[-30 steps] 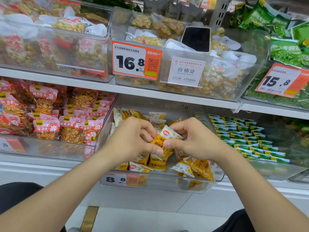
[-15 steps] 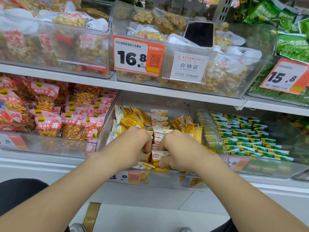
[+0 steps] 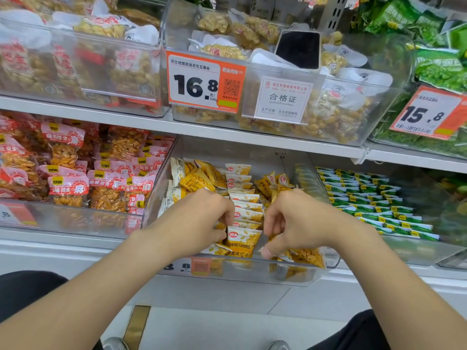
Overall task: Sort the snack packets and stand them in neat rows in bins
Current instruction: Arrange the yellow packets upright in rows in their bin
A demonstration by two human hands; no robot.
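- The upper shelf (image 3: 227, 133) roofs the clear bin's (image 3: 252, 276) rear; the way in is over its low front wall.
- 1 standing row of yellow packets (image 3: 244, 199) divides the bin down the middle.
- Loose packets (image 3: 199, 179) crowd its left rear and right side.
- The left hand (image 3: 202, 223) and right hand (image 3: 295, 223) fill the front gaps beside the row.
- Bare room shows along the back wall.

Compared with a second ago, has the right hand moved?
Yes. The right hand has dropped into the clear bin, nearer its front rim.
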